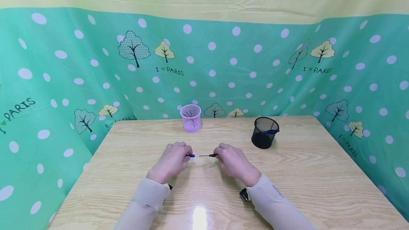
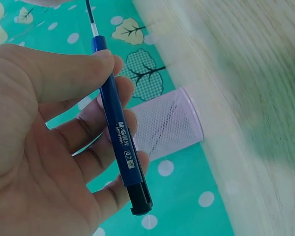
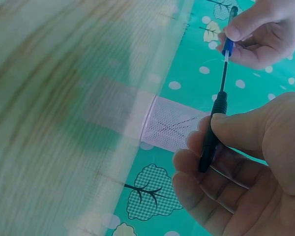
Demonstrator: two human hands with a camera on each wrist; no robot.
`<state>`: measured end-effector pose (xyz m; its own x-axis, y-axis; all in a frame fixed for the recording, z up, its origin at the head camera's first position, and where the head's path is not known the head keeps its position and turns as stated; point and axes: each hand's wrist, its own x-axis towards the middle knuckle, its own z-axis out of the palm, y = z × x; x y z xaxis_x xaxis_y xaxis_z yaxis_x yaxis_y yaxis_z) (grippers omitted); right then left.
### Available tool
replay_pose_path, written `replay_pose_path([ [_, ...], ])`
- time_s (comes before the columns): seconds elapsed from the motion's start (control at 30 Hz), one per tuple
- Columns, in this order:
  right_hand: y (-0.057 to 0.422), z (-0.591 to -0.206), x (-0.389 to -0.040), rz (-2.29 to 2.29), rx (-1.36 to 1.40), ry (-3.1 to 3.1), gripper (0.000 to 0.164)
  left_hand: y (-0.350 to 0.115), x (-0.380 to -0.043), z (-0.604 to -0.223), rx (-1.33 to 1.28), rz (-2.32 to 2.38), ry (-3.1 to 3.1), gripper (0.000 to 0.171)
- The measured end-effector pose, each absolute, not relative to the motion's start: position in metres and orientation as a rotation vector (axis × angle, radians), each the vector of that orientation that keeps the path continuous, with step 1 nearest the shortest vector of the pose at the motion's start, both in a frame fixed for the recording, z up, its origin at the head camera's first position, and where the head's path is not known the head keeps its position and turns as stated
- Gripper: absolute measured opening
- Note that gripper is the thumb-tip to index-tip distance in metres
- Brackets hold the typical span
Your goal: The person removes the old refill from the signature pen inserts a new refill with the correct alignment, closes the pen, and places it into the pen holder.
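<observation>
- The pen (image 1: 203,155) was held between the two hands, over the table (image 1: 319,173), nearer the person than the lilac cup (image 1: 192,125).
- The left hand (image 1: 174,159) pinched the blue barrel (image 2: 119,132) between thumb and forefinger near the refill end; the other fingers were bent and spread loosely behind it, probably to steady its length.
- The right hand (image 1: 234,160) pinched the black grip (image 3: 212,133) between thumb and forefinger, the rest loosely curled; the ribbed end was left uncovered, likely so that the refill (image 3: 224,76) could line up with it.
- Holding opposite ends seemed to keep all three parts straight and the join in sight. The refill bridged the gap; how deep it sat in the grip could not be told.
- The long axis ran nearly level, left to right across the person's front. The barrel's black end (image 2: 139,199) pointed left, the grip's tapering end right.
- The lilac cup, with thin dark sticks (image 1: 190,113) inside, and the black cup (image 1: 262,141), with blue pieces (image 1: 271,131), stood farther back, presumably to leave elbow room yet remain reachable.
</observation>
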<state>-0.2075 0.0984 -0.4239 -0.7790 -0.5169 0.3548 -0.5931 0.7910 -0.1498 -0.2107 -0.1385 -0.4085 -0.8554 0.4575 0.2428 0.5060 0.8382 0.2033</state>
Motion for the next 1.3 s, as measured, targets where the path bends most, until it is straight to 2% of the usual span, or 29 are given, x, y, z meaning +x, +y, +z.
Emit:
replay_pose_path([
  [0.77, 0.099, -0.426, -0.209, 0.365, 0.844, -2.671, 0.009, -0.144, -0.214, -0.411, -0.720, -0.388, -2.860, 0.006],
  [1.3, 0.098, -0.423, -0.207, 0.364, 0.848, -2.692, 0.009, -0.147, -0.220, -0.421, -0.714, -0.422, -2.835, 0.022],
])
